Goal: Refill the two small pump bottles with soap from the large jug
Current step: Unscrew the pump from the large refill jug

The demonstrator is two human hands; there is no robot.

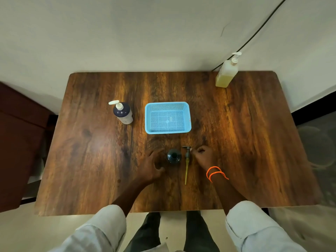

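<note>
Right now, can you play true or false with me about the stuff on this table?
1. The blue basket has a bottle in it. False: no bottle is inside.
2. The small dark bottle near the hands has its pump off. True.
3. The pump lies on the table, beside the right hand. True.
4. The yellow soap bottle stands at the near left corner. False: it stands at the far right corner.
</note>
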